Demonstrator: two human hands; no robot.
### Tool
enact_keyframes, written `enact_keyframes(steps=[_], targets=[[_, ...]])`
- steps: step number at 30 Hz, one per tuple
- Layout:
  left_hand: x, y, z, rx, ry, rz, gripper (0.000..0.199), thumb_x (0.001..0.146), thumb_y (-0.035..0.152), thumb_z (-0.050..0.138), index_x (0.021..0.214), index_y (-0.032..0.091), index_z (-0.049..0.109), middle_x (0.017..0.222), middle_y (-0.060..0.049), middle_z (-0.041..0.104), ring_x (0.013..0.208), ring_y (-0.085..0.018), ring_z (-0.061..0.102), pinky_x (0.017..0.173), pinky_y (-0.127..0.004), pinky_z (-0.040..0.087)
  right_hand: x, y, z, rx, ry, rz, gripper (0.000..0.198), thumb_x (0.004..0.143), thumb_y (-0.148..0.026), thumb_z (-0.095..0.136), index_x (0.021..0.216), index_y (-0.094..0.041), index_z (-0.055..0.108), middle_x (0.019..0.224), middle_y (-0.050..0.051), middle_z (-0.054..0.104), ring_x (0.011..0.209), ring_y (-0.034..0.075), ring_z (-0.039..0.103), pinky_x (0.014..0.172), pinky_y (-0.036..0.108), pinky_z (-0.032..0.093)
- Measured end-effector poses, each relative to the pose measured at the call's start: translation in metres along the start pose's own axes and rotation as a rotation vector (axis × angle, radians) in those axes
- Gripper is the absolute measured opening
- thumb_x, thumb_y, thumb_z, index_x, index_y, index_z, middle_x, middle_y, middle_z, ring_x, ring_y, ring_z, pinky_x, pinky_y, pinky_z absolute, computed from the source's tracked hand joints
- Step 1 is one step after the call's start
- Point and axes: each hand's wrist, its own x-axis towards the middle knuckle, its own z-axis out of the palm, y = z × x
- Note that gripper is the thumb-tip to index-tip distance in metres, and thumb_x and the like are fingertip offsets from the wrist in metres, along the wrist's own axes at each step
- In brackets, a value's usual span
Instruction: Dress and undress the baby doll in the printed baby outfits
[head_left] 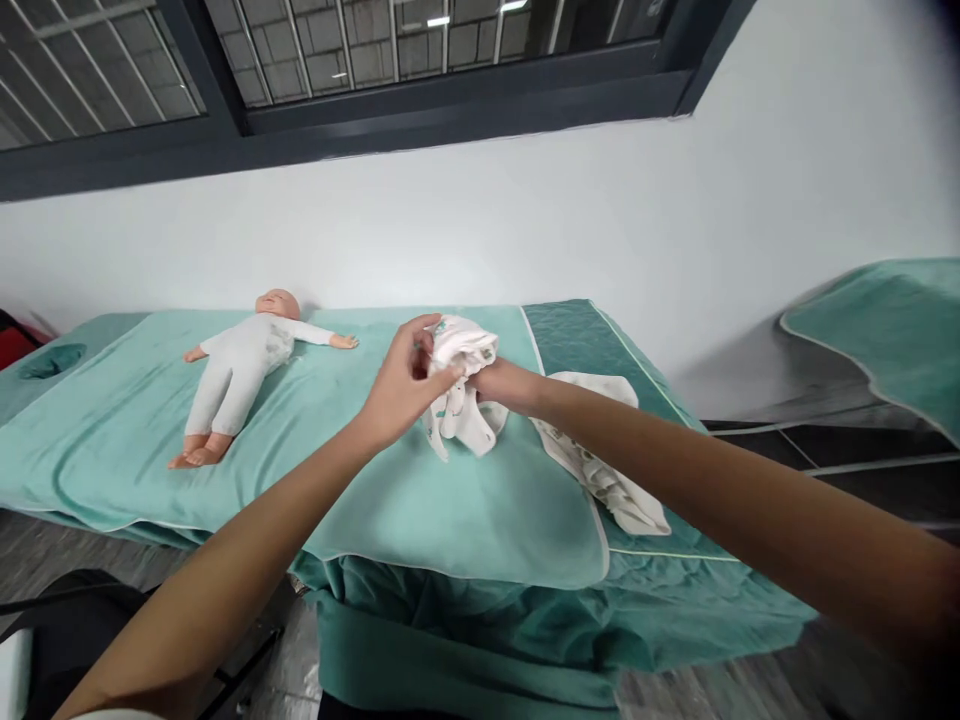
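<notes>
A bunched white baby garment (463,345) with small green prints is held just above the green-covered bed (465,520). My left hand (405,375) grips its left side, thumb in front and fingers curled behind. From the right, my right hand (499,385) reaches into the gathered cloth, its fingers hidden by the fabric. Loose parts of the garment hang below both hands. Farther left, a baby doll (244,360) in a white suit lies on its back, arms spread, head toward the wall.
Another white printed cloth (600,465) lies on the bed, partly behind my right forearm. A white wall (420,220) and a dark window frame (465,105) run along the back. A second green-covered surface (892,320) stands at the right. Something dark (67,620) sits at lower left.
</notes>
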Motion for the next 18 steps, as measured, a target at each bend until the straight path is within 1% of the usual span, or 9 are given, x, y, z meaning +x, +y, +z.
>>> enact_keyframes(steps=[1,2,5,7,9,11,12,15,18], targets=[[-0.007,-0.003,-0.008,-0.027,-0.046,0.016,0.057,0.087,0.033,0.067,0.140,0.031,0.046,0.114,-0.005,0.060,0.088,-0.018,0.064,0.075,-0.033,0.055,0.003,0.003,0.008,0.096,-0.014,0.006,0.036,0.074,-0.046,0.079,0.101,-0.023,0.069,0.092,0.006,0.075,0.088,0.025,0.069,0.074,0.037,0.058],[-0.013,-0.007,-0.018,-0.018,-0.049,0.039,0.061,0.087,0.038,0.069,0.142,0.032,0.044,0.116,-0.006,0.060,0.090,-0.018,0.064,0.077,-0.034,0.055,0.007,0.005,0.017,0.193,-0.029,0.020,0.038,0.073,-0.044,0.079,0.104,-0.024,0.069,0.095,0.006,0.075,0.092,0.025,0.069,0.076,0.036,0.058],[-0.027,-0.027,-0.048,0.172,0.134,0.060,0.074,0.081,0.047,0.076,0.145,0.032,0.043,0.136,-0.011,0.052,0.122,-0.026,0.058,0.097,-0.042,0.053,0.022,0.003,0.042,0.364,-0.067,0.055,0.043,0.066,-0.034,0.083,0.106,-0.021,0.070,0.096,0.006,0.076,0.095,0.025,0.071,0.082,0.036,0.059],[-0.035,-0.041,-0.067,0.229,0.173,0.000,0.089,0.075,0.050,0.081,0.150,0.030,0.038,0.150,-0.013,0.044,0.139,-0.030,0.046,0.112,-0.047,0.045,0.035,-0.002,0.060,0.401,-0.112,0.043,0.044,0.062,-0.028,0.084,0.104,-0.021,0.071,0.096,0.006,0.077,0.097,0.026,0.071,0.084,0.036,0.058],[-0.044,-0.054,-0.083,0.154,0.119,-0.081,0.094,0.074,0.050,0.082,0.152,0.027,0.035,0.154,-0.014,0.045,0.142,-0.030,0.046,0.116,-0.047,0.042,0.048,-0.010,0.080,0.411,-0.167,0.022,0.044,0.061,-0.025,0.083,0.103,-0.022,0.071,0.099,0.005,0.077,0.100,0.026,0.070,0.084,0.036,0.058],[-0.057,-0.066,-0.100,0.078,0.103,-0.126,0.085,0.076,0.050,0.079,0.148,0.023,0.042,0.151,-0.014,0.052,0.137,-0.029,0.053,0.115,-0.044,0.044,0.060,-0.018,0.099,0.397,-0.221,0.014,0.045,0.062,-0.022,0.081,0.105,-0.023,0.071,0.106,0.005,0.077,0.103,0.026,0.070,0.085,0.035,0.058],[-0.064,-0.072,-0.109,0.074,0.126,-0.137,0.078,0.078,0.050,0.077,0.144,0.022,0.047,0.148,-0.014,0.056,0.134,-0.029,0.056,0.114,-0.044,0.045,0.065,-0.022,0.109,0.385,-0.250,0.010,0.047,0.062,-0.020,0.079,0.108,-0.024,0.071,0.112,0.004,0.076,0.106,0.025,0.069,0.086,0.034,0.057],[-0.093,-0.091,-0.145,0.175,0.255,-0.162,0.061,0.080,0.050,0.072,0.132,0.020,0.059,0.140,-0.013,0.063,0.131,-0.030,0.058,0.114,-0.046,0.045,0.075,-0.028,0.133,0.323,-0.361,-0.032,0.056,0.065,-0.016,0.075,0.120,-0.026,0.067,0.133,0.004,0.068,0.116,0.024,0.066,0.093,0.036,0.056],[-0.133,-0.114,-0.194,0.325,0.437,-0.218,0.056,0.079,0.048,0.069,0.127,0.020,0.063,0.138,-0.012,0.065,0.130,-0.031,0.058,0.113,-0.047,0.045,0.078,-0.019,0.149,0.176,-0.424,-0.070,0.055,0.074,-0.025,0.075,0.128,-0.028,0.062,0.145,0.006,0.059,0.124,0.025,0.063,0.103,0.043,0.052]])
